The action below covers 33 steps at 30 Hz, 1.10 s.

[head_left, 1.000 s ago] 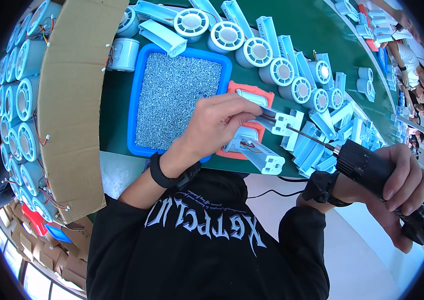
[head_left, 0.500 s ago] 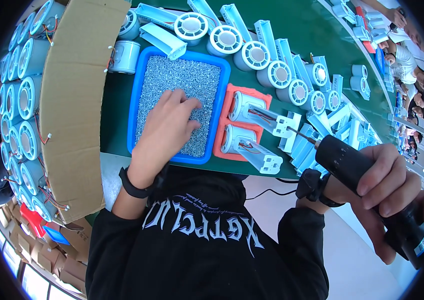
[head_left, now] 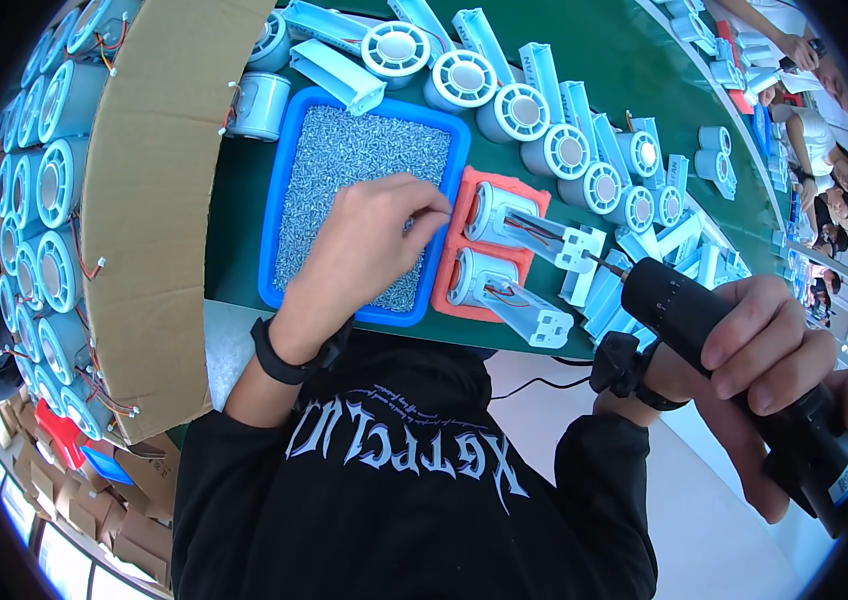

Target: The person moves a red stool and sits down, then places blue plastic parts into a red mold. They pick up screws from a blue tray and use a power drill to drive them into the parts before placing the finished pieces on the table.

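Note:
My left hand hovers over the right side of a blue tray full of small silver screws. Its thumb and fingertips are pinched together; anything between them is too small to make out. My right hand grips a black electric screwdriver, its bit pointing left at the white end of the upper light-blue fan unit. I cannot tell whether the bit touches it. That unit and a lower light-blue fan unit lie side by side in a red-orange holder, wires showing in their long arms.
A cardboard sheet stands at left beside stacked round fan housings. More fan housings and long light-blue handle pieces line the green table. Other people work at far right.
My left hand has lifted from among the screws and shifted right toward the holder, its fingers drawing together. The screwdriver has moved slightly left and up.

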### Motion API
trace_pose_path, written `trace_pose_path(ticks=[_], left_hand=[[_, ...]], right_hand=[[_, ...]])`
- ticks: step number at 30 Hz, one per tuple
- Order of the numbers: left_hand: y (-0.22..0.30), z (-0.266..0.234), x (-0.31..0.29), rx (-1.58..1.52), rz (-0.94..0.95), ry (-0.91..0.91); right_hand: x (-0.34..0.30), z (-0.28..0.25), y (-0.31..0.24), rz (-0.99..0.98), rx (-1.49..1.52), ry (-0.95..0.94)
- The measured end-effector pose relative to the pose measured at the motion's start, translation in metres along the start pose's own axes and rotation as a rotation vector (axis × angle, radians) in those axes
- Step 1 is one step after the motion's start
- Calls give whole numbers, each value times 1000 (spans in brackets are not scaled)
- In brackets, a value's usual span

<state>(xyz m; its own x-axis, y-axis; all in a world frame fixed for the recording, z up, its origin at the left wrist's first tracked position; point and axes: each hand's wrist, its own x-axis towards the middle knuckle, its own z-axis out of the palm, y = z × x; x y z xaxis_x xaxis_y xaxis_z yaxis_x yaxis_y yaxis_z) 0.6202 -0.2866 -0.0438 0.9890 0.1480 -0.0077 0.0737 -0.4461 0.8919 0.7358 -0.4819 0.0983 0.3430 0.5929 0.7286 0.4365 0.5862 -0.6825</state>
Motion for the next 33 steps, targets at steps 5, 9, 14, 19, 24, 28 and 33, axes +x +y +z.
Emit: trace_pose_path(ticks=[5, 9, 14, 19, 24, 28, 33], left_hand=[[7, 21, 4, -175, 34, 23], [2, 43, 9, -251, 127, 139], [-1, 59, 12, -634, -49, 138], [2, 59, 13, -463, 10, 163], [-2, 56, 10, -369, 56, 161], [3, 60, 10, -441, 220, 305], [1, 55, 3, -532, 236, 229]], right_hand=[[2, -1, 5, -28, 11, -31], [4, -3, 7, 32, 21, -51], [5, -8, 12, 48, 27, -65], [1, -11, 17, 36, 53, 25], [-3, -20, 0, -25, 35, 143], [-7, -35, -25, -134, 187, 265], [-17, -31, -28, -131, 202, 406]])
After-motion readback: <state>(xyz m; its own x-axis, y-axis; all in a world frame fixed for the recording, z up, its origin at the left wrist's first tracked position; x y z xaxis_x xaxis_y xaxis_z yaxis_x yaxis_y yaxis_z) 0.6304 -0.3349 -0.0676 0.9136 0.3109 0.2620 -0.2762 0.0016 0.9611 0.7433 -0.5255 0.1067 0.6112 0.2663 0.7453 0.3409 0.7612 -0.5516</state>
